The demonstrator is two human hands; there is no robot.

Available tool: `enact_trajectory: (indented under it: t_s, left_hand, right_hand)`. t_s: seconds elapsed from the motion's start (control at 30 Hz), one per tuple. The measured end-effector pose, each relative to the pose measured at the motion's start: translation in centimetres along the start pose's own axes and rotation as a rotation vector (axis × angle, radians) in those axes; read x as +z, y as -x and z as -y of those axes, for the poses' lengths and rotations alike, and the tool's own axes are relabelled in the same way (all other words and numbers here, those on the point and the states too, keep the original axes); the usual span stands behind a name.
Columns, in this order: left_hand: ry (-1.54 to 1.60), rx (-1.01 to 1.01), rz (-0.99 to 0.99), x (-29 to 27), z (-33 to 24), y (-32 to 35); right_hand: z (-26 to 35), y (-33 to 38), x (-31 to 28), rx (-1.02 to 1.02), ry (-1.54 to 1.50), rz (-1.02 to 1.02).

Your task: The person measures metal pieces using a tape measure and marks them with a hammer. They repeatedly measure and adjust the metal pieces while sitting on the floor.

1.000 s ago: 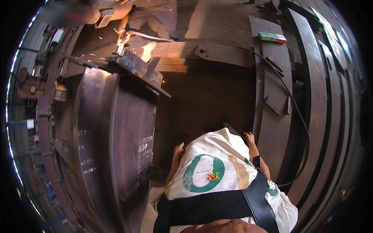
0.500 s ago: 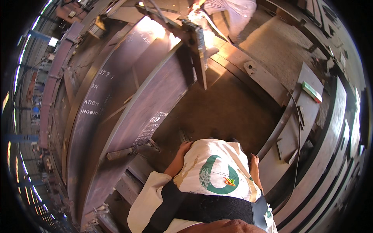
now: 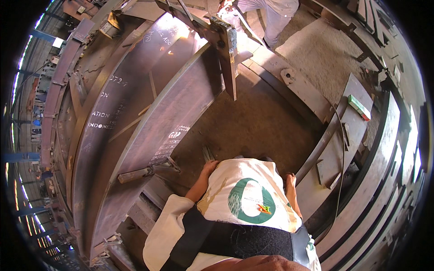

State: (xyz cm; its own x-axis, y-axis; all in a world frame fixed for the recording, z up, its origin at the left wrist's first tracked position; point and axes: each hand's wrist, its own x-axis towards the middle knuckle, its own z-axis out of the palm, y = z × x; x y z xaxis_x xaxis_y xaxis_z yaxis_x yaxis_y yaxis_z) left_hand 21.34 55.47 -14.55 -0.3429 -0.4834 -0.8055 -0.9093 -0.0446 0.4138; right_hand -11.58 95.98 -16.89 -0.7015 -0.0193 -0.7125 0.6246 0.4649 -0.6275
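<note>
My left hand (image 3: 209,167) hangs low beside my shirt, its fingers mostly turned out of sight. Just beyond it is a narrow grey forked piece (image 3: 208,153); whether the hand touches it I cannot tell. On the other side, my right hand (image 3: 290,180) hangs near the edge of a long steel plate (image 3: 312,198), apart from it as far as I can see. Its fingers look bent, but what lies inside them is hidden. To my left stands a large curved steel beam (image 3: 158,122) with white stencilled marks and a clamp-like bracket (image 3: 135,175) at its side.
At the far end a co-worker's legs (image 3: 271,20) show beside a bright glare and an upright steel bracket (image 3: 228,58). A green and red box (image 3: 359,107) and a thin cable (image 3: 340,180) lie on the right-hand plates. Stacked long steel bars (image 3: 375,180) run along the right.
The bright glare and sparks by the co-worker's hand have dimmed. My view has shifted slightly; both my hands stay low at my sides.
</note>
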Motion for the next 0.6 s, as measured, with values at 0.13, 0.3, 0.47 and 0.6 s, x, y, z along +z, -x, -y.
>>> enact_trajectory:
  t_s: [0.13,0.3,0.47,0.6]
  left_hand:
    - [-0.051,-0.047,-0.072,-3.7,7.7,-1.4]
    - [-0.038,0.034,-0.045,-4.9,4.8,-0.9]
    - [0.578,-0.180,-0.031,-5.5,-0.7,1.4]
    - [0.974,-0.045,0.082,-4.8,-11.7,1.9]
  right_hand:
    - [0.7,1.2,5.9,-0.032,-0.013,0.110]
    - [3.1,1.8,6.2,-0.180,0.013,0.057]
    - [11.4,5.0,7.6,-0.303,0.064,0.087]
    - [24.5,10.7,8.3,-0.322,0.066,0.383]
